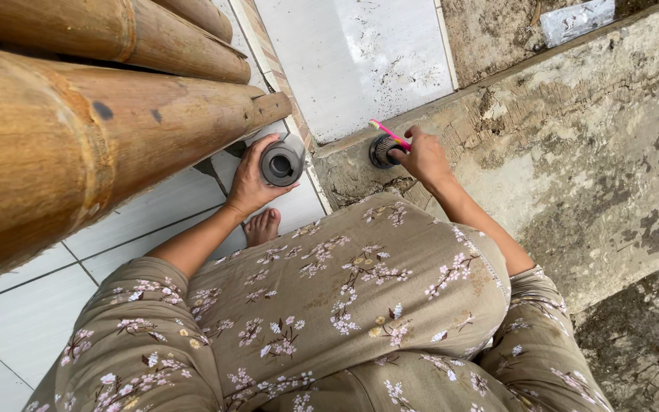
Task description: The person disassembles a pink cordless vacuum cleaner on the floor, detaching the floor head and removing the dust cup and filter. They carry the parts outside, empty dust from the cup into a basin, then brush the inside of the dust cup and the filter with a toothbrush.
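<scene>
Squatting on the tiles, scrubbing a round part with a toothbrush

Nearest is the floral lap [360, 305] and a bare foot [262, 226] on the tile floor [24, 313]. Left hand [252, 181] has its fingers wrapped tight around a grey ring-shaped cap [281, 163], parked by the bamboo poles [78, 130]. Farther out, right hand [423, 156] pinches a pink toothbrush [389, 134], bristles down on a dark round grate [383, 151] sitting at the concrete ledge [573, 152]. I'd say short strokes work best here, keeping the bristles flat against the slots.
</scene>
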